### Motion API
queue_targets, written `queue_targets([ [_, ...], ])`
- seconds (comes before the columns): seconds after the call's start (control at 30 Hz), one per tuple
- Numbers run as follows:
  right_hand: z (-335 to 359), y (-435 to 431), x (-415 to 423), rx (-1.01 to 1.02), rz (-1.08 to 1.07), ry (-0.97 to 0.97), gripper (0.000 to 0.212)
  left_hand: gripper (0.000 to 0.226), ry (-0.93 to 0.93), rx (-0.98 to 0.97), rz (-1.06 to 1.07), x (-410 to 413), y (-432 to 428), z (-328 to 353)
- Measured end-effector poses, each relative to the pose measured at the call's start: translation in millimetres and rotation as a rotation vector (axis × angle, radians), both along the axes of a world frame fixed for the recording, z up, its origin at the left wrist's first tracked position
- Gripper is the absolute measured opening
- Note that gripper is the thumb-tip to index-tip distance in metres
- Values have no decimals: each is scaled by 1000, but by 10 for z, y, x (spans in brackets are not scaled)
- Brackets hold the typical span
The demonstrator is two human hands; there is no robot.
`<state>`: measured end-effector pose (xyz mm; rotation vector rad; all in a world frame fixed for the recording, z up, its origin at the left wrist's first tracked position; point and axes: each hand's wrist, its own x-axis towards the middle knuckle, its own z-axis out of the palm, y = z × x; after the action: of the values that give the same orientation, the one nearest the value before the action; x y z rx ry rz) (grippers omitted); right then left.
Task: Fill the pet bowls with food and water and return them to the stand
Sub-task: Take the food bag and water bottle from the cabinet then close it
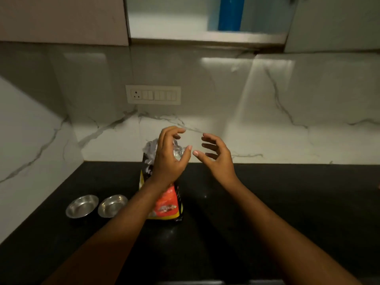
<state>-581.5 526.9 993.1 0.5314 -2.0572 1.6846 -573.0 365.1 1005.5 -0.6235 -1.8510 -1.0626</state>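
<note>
Both hands are up with fingers spread, holding nothing, left hand [168,157] right at the bag [164,188] top, right hand [216,155] beside it, two bowls [82,206] [112,205] left of the bag on the desk [267,192], loads of bare desk to the right.

Two bare forearms in view, no sleeves, no watch, rings or gloves. Left hand [167,159] and right hand [218,157]: short plain nails on fingers [207,138], no markings.
</note>
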Motion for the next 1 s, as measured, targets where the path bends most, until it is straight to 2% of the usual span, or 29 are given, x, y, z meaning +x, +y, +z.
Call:
queue_targets([
  [0.27,1531,153,-115,-92,26,264,55,37,87,1,-88,-338,239,1521],
  [0.5,2505,170,-614,-53,-109,449,39,38,152,-52,-122,-823,272,2551],
  [0.67,2908,269,-1128,27,-227,434,40,36,87,-112,-91,-1338,303,2997],
  [0.83,3185,407,-1587,83,-322,368,41,38,-57,-178,-100,-1816,449,3235],
  [1.0,3451,571,-2010,153,-412,354,44,40,-119,-205,-100,-2134,664,3434],
])
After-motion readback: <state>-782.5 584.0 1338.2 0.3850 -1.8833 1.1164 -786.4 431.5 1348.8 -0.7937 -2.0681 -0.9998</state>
